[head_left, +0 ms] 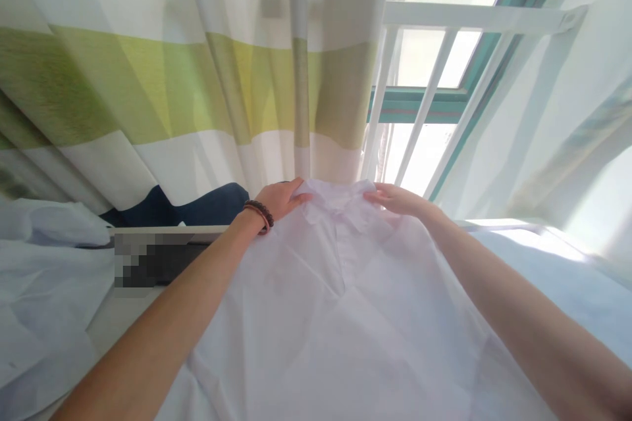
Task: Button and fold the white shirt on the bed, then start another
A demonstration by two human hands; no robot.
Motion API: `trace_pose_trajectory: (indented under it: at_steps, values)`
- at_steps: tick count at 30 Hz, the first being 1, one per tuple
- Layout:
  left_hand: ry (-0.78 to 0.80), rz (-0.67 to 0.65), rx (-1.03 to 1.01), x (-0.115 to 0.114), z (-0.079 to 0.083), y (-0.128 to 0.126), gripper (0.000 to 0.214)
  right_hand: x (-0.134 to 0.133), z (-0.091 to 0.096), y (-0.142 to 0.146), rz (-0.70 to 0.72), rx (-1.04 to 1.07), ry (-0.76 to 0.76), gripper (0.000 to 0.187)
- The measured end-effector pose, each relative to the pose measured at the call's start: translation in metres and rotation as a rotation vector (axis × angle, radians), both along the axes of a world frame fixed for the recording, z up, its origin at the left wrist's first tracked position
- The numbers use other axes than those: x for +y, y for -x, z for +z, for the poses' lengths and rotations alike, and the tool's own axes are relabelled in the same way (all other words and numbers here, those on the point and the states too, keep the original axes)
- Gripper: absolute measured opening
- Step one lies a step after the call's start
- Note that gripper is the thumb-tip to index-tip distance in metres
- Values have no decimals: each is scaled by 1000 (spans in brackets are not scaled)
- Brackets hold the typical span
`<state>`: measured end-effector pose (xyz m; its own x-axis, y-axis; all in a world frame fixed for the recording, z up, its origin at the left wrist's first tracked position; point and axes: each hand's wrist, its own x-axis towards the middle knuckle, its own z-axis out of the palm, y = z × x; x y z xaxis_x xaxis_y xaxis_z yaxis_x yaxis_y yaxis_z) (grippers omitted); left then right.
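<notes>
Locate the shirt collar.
The collar sits centre of the head view, between the left hand and right hand, just below the striped curtain.

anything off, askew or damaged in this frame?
Nothing looks spilled or damaged. The white shirt lies spread out, with the left hand and right hand holding its collar, which is bunched and rumpled between them. A pale cloth lies crumpled at the left edge.
</notes>
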<state>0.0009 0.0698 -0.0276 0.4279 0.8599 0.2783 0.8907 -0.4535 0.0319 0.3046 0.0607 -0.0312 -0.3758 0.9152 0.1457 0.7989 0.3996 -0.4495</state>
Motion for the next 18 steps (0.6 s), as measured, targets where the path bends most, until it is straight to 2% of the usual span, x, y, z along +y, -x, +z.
trace_pose_trajectory:
  at_steps: [4, 8, 13, 18]
  values:
    - [-47, 38, 76, 11, 0, 2, 48, 16, -18, 13, -190, -49, -221, 33]
    - [-110, 57, 101, 19, 6, 4, 48, 27, -17, 21, -285, -113, -389, 28]
    - [-185, 59, 88, 20, 12, 8, 47, 25, -1, 25, -280, -168, -470, 25]
    - [-275, 3, 57, -3, 13, 15, 45, -7, 15, 13, -176, -217, -498, 28]
